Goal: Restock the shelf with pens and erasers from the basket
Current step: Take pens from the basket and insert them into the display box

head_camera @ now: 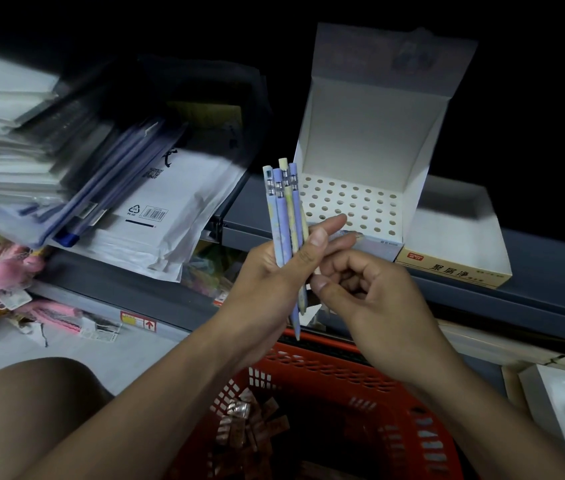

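Observation:
My left hand (pixel 274 268) grips a bundle of several pastel blue and yellow pens (pixel 284 209), held upright with their eraser ends up. My right hand (pixel 364 292) is beside it with curled fingers, thumb and fingertips touching the lower part of the pens. Just behind the pens, on the grey shelf (pixel 534 271), stands an open white display box (pixel 360 199) whose base has rows of holes with nothing in them. Below my arms sits the red basket (pixel 326 372), with several small wrapped erasers (pixel 250 424) inside.
A flat yellow-fronted carton (pixel 454 268) sits to the right of the display box. Stacked envelopes and plastic folders (pixel 128 202) lean at the left of the shelf. Pink packaged goods (pixel 14 271) lie lower left. My knee (pixel 31 403) is at bottom left.

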`<state>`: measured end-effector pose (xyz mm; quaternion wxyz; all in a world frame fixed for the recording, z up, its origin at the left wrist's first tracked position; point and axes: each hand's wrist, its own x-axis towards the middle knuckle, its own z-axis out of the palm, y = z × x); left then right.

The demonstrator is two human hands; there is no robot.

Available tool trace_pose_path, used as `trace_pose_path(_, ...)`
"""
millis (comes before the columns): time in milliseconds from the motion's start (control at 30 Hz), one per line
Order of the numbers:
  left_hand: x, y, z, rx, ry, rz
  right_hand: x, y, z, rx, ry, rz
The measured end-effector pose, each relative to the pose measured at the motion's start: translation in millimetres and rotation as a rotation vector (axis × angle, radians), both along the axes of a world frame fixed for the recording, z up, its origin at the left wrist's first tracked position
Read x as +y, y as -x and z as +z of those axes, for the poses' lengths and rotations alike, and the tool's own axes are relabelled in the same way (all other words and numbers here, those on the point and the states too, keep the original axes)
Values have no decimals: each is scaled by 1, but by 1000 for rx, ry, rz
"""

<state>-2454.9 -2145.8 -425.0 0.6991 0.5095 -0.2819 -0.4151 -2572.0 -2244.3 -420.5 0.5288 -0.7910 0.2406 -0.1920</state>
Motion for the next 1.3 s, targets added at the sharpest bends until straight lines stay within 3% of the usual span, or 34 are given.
trace_pose_path(267,6,-21,1,-161,-65,352,-3,1,-6,26,42,-104)
trace_pose_path(900,0,-23,7,-144,-119,320,0,0,-8,63,187,-95)
trace_pose_path(1300,-3,-47,8,-625,-338,642,-24,-57,23,-244,78,-189)
